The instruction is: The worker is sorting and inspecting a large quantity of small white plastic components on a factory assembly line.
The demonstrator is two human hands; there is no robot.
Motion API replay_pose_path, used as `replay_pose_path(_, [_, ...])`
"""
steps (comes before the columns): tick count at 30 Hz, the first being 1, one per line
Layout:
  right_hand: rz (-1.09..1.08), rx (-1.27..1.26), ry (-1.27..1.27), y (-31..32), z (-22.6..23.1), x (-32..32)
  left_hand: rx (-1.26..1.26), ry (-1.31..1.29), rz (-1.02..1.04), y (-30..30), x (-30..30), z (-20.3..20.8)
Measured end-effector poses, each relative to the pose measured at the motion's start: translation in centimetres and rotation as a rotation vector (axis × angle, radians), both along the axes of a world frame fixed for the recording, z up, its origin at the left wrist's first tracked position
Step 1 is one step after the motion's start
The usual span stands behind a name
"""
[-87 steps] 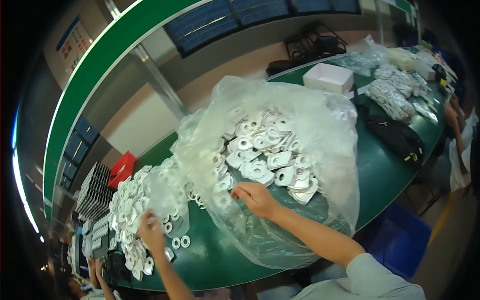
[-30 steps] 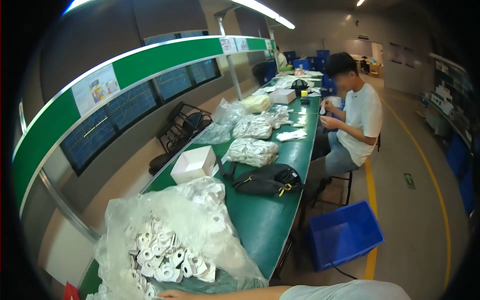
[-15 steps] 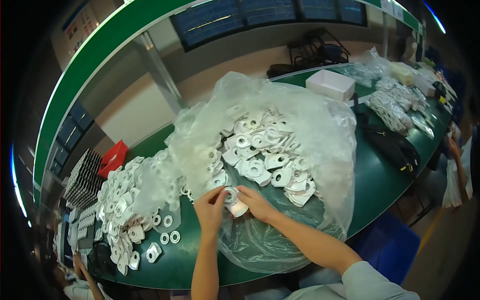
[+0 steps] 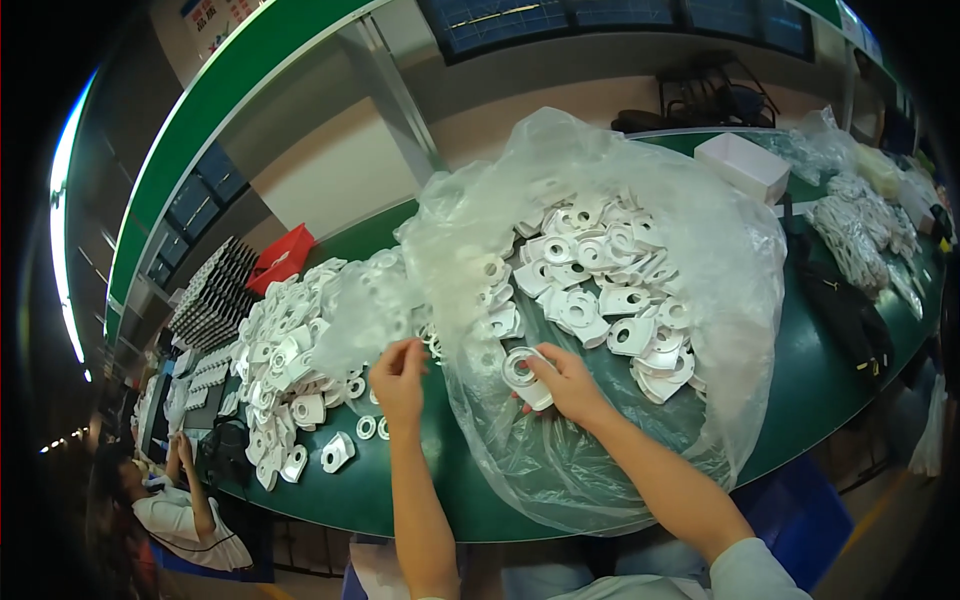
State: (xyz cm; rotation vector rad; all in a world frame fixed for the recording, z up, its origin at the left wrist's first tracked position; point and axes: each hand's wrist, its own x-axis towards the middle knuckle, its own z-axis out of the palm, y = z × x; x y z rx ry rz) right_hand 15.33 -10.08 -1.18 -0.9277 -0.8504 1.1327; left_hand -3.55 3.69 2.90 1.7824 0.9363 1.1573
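Note:
My right hand [image 4: 572, 385] grips a white plastic part [image 4: 526, 378] with a round ring-shaped hole, holding it over the near side of a clear plastic bag [image 4: 738, 340]. Apart from it, my left hand [image 4: 400, 385] is raised over the green table left of the bag, thumb and fingers drawn together; whatever is between them, if anything, is too small to see. Inside the opened bag lies a heap of similar white parts [image 4: 630, 300]. Left of my left hand, white rings [image 4: 366, 427] lie on the table beside a second pile of white parts [image 4: 290, 370].
A red bin [image 4: 280, 260] and stacked dark trays [image 4: 212, 295] stand at the far left. At the back right are a white box [image 4: 742, 168], bagged white items [image 4: 862, 240] and a black bag [image 4: 845, 315]. Another person [image 4: 190, 510] works at the table's left end.
My left hand has come away from the white part and moved left toward the rings. My right hand keeps hold of the part. The whole view has shifted, bringing the other person further in.

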Motion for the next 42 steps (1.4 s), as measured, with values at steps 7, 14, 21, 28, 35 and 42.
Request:
replay_pose_path(7, [0.038,-0.044,0.023,-0.1,0.5,-0.1,0.353,0.447,0.439,2.7,1.8,-6.0])
replay_pose_path(14, [0.047,-0.034,0.012,0.1,0.4,-0.4,0.187,0.191,0.399,3.2,0.3,-5.5])
replay_pose_path(21, [0.054,-0.048,0.006,-0.1,0.2,0.0,0.03,-0.36,0.204,1.7,-0.6,-2.0])
replay_pose_path(28, [0.1,-0.084,-0.031,-0.5,1.2,-0.1,-0.086,-0.442,-0.097,-2.0,2.2,0.2])
replay_pose_path(35, [0.1,-0.06,-0.027,-0.1,0.2,0.3,0.295,0.069,0.192,-0.9,1.2,-0.4])
replay_pose_path(42, [0.101,-0.075,-0.063,-0.4,1.2,0.0,0.239,-0.049,0.034,1.7,-1.2,-1.7])
